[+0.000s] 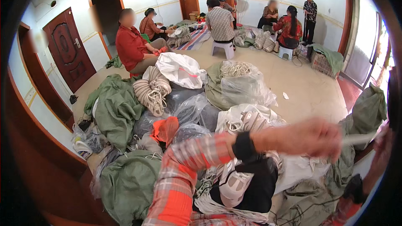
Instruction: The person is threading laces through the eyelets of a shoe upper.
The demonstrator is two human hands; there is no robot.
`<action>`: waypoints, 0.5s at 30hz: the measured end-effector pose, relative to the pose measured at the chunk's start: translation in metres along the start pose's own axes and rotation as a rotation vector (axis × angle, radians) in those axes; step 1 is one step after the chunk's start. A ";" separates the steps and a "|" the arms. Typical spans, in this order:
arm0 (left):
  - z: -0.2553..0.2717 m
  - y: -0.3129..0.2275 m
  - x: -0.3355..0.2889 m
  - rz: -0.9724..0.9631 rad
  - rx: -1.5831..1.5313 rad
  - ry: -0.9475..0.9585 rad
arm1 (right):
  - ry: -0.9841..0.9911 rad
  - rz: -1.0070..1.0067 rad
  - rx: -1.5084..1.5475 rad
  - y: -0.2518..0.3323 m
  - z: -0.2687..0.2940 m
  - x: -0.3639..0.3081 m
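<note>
My left hand (320, 138), smeared by motion, reaches across to the right with its fingers closed around a white strand that looks like a shoelace (356, 139). The strand runs straight to my right hand (380, 152), which is blurred at the dark right rim and appears closed on its other end. Below my left forearm, a beige and white sneaker (235, 187) rests on my dark-clothed lap. A bundle of white shoelaces (228, 212) lies across my lap beneath the sneaker.
Green sacks (130, 184) and clear plastic bags crowd the floor ahead. A strung bunch of sneakers (151, 88) lies on the pile beside a white sack (180, 69). A person in red (134, 46) sits behind it; several others sit farther back. A covered crate (324, 60) stands at right.
</note>
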State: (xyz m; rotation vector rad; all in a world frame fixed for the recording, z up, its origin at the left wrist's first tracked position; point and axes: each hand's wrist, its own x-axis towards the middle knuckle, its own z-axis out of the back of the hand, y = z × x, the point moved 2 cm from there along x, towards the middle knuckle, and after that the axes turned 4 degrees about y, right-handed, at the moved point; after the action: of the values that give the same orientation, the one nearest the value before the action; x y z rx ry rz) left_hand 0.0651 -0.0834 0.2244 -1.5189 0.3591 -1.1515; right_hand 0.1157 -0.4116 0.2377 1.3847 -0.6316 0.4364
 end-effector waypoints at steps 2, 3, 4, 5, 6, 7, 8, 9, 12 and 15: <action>0.025 -0.062 0.002 0.053 0.210 -0.247 | 0.100 0.061 -0.040 -0.008 -0.065 0.010; 0.047 -0.086 -0.019 0.002 0.323 -0.440 | 0.149 0.009 0.042 -0.009 -0.094 0.008; 0.057 -0.117 -0.043 -0.063 0.450 -0.618 | 0.184 -0.024 0.124 -0.005 -0.109 0.001; 0.078 -0.134 -0.068 -0.208 0.420 -0.622 | 0.193 -0.051 0.132 -0.018 -0.111 -0.005; 0.094 -0.170 -0.104 -0.107 0.249 -0.604 | 0.220 -0.076 0.170 -0.032 -0.111 -0.011; 0.102 -0.191 -0.143 -0.196 0.448 -0.894 | 0.191 -0.212 0.146 -0.043 -0.111 -0.017; 0.104 -0.209 -0.179 -0.189 0.549 -0.998 | 0.188 -0.276 0.143 -0.059 -0.110 -0.025; 0.091 -0.212 -0.200 -0.160 0.682 -1.233 | 0.186 -0.337 0.140 -0.077 -0.109 -0.032; 0.067 -0.217 -0.311 0.212 1.003 -1.499 | 0.339 -0.481 0.222 -0.122 -0.120 -0.067; 0.069 -0.136 -0.385 0.635 1.504 -1.400 | 0.489 -0.655 0.208 -0.147 -0.146 -0.109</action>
State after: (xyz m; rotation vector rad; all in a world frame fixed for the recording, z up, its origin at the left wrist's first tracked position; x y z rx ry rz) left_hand -0.1107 0.2884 0.1753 -0.4168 -0.8015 0.3953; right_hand 0.1480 -0.2811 0.0462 1.5153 0.2784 0.2933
